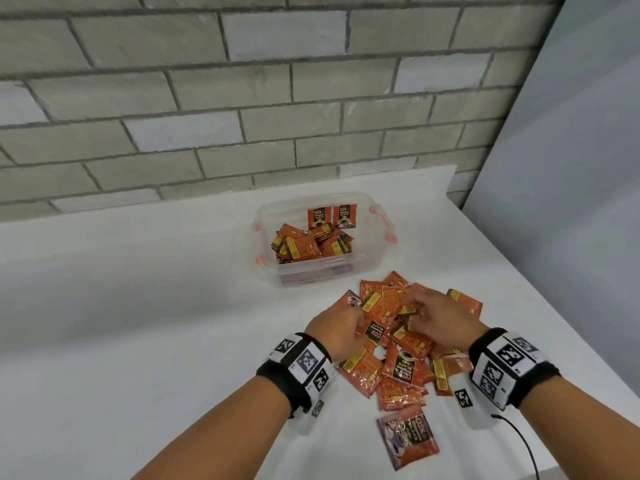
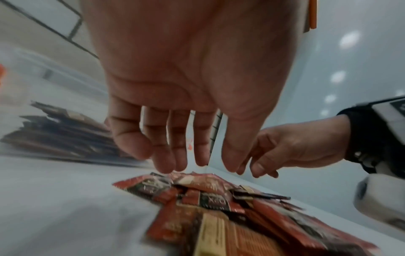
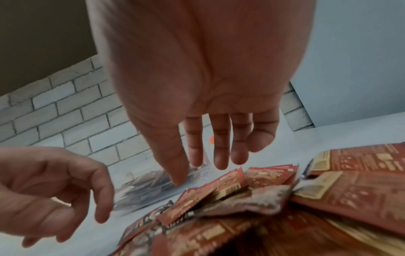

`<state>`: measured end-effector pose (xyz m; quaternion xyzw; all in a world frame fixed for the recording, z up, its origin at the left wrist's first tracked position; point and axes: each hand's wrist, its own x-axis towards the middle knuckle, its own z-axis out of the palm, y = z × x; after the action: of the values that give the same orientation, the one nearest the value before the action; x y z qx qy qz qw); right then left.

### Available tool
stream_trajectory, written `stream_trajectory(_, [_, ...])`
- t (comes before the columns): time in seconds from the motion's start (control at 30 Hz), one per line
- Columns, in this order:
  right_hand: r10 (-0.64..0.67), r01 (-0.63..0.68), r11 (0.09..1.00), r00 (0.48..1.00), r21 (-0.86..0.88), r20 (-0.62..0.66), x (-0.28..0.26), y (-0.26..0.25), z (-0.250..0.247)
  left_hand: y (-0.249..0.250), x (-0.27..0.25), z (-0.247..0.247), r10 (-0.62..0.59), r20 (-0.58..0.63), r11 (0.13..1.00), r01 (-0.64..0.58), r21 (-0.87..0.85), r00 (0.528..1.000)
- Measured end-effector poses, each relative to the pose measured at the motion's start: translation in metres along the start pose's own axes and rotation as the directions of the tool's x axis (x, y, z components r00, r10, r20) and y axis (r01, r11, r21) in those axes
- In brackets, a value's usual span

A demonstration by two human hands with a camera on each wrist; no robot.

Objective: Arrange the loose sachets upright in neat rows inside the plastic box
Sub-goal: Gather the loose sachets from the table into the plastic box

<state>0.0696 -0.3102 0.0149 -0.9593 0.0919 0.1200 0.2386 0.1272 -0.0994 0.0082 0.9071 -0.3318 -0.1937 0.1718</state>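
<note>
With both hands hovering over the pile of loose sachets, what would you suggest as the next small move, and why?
Probably lower the left hand and pinch one sachet off the top of the pile. Both it and the right hand look empty, fingertips just above the sachets, while the plastic box holds only two upright sachets beside a jumble.

Orange-red sachets (image 1: 401, 344) with yellow label panels and black fronts lie on a white surface (image 1: 138, 306). A clear plastic box (image 1: 322, 271) with orange clips (image 1: 382, 223) holds more of the same. Black wristbands (image 1: 294, 372) carry black-and-white square marker patterns. Behind, a grey brick wall (image 1: 242, 98) shows darker mortar lines.
</note>
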Motion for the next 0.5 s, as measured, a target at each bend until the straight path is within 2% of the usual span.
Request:
stream_trajectory(0.1, [-0.025, 0.025, 0.997, 1.000, -0.079, 0.002, -0.007, 0.002, 0.010, 0.007, 0.001, 0.014, 0.010, 0.036, 1.000, -0.009, -0.021, 0.999])
stream_trajectory(0.2, [-0.038, 0.044, 0.991, 0.998, -0.125, 0.057, -0.011, 0.002, 0.024, 0.014, -0.001, 0.025, 0.020, 0.073, 0.999, -0.023, 0.045, 0.997])
stream_trajectory(0.27, [-0.047, 0.050, 0.991, 0.998, -0.120, 0.028, -0.013, 0.002, 0.028, 0.014, -0.003, 0.030, 0.030, 0.073, 0.998, -0.034, 0.046, 0.997])
stream_trajectory(0.4, [0.038, -0.064, 0.982, 0.989, -0.178, -0.146, -0.019, 0.011, 0.029, 0.007, -0.007, 0.035, -0.009, 0.022, 0.999, 0.010, -0.041, 1.000])
stream_trajectory(0.5, [0.086, -0.098, 0.987, 0.992, -0.127, -0.095, -0.021, 0.016, 0.030, 0.003, -0.009, 0.033, -0.046, 0.000, 0.994, 0.046, -0.100, 0.999])
